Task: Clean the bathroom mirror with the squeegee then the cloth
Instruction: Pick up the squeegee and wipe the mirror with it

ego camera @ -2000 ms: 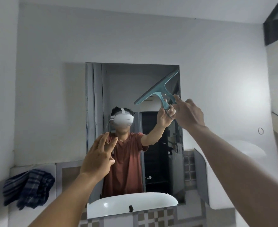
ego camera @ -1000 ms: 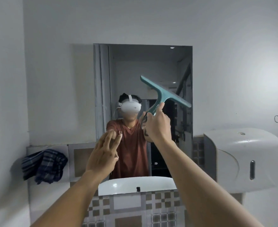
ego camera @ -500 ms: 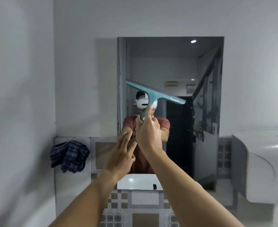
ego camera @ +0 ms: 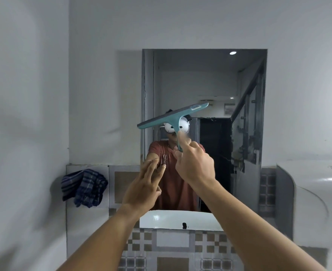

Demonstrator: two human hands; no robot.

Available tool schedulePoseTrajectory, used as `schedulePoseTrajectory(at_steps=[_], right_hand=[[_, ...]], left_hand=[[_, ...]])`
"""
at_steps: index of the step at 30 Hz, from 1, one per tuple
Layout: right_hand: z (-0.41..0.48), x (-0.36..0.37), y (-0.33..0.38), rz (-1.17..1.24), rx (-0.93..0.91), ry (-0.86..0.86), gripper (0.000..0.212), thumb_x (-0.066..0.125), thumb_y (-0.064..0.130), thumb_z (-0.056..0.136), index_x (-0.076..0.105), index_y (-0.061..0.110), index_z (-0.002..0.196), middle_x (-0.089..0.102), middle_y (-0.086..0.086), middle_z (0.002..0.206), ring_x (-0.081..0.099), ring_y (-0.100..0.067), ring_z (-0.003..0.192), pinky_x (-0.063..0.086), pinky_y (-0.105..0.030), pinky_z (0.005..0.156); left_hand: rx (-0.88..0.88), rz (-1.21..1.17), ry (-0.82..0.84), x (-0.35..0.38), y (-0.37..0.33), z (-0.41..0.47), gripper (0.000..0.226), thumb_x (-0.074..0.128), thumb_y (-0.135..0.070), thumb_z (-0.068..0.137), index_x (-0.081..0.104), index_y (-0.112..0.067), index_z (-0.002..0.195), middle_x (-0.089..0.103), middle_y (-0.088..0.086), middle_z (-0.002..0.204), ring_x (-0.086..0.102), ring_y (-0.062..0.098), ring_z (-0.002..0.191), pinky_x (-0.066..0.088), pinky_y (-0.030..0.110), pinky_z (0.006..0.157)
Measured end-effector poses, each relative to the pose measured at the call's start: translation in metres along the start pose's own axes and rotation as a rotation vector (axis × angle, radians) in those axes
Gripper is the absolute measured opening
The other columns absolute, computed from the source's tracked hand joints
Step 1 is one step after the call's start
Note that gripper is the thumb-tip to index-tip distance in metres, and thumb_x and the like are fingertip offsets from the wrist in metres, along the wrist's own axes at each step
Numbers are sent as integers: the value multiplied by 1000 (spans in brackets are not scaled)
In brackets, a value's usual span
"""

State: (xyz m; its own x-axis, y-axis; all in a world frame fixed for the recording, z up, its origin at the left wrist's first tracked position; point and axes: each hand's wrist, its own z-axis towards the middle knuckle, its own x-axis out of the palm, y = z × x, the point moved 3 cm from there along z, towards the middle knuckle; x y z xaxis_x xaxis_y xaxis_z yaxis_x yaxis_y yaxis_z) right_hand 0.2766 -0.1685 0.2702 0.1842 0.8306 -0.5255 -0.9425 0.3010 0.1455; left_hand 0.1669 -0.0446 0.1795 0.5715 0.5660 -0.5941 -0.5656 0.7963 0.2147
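Observation:
The rectangular bathroom mirror [ego camera: 210, 79] hangs on the white wall straight ahead. My right hand [ego camera: 196, 165] grips the handle of a teal squeegee [ego camera: 171, 117], index finger stretched along it. Its blade tilts, left end lower, over the mirror's left half near the left edge. My left hand [ego camera: 145, 184] is raised flat with fingers together near the mirror's lower left, holding nothing. A dark blue striped cloth [ego camera: 83, 188] hangs bunched on the tiled ledge left of the mirror.
A white basin [ego camera: 180, 220] sits below the mirror above checkered tiles [ego camera: 180, 249]. A white paper dispenser [ego camera: 314, 204] juts from the wall at right. A white side wall [ego camera: 24, 133] closes in on the left.
The squeegee has swung from the mirror's upper right across to its left half, and its blade now tilts the other way. My view has shifted left; my left hand stays raised.

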Motion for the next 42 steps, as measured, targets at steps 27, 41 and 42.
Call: schedulePoseTrajectory(at_steps=[27,41,42], right_hand=[[19,-89,-114,-365,-69,49,68,39,23,95,22,50,155,49,-4,125,53,-29,108,47,-44,92],[-36,-62,-142,-114,230,29,64,42,24,102,17,41,158,52,-8,100,57,-29,70,55,-42,63],[-42,-58,-140,-100,253,25,64,42,23,102,17,40,159,53,-9,100,57,-30,68,55,-41,63]], left_hand=[[-7,-14,-198,-58,20,77,59,68,-27,89,49,-11,142,43,16,142,45,35,126,54,47,95],[-2,94,-131,-75,28,118,68,67,-35,89,37,-23,150,27,12,154,23,33,142,55,55,93],[1,92,-134,-75,29,118,68,67,-35,89,38,-23,150,28,12,154,23,33,142,55,56,93]])
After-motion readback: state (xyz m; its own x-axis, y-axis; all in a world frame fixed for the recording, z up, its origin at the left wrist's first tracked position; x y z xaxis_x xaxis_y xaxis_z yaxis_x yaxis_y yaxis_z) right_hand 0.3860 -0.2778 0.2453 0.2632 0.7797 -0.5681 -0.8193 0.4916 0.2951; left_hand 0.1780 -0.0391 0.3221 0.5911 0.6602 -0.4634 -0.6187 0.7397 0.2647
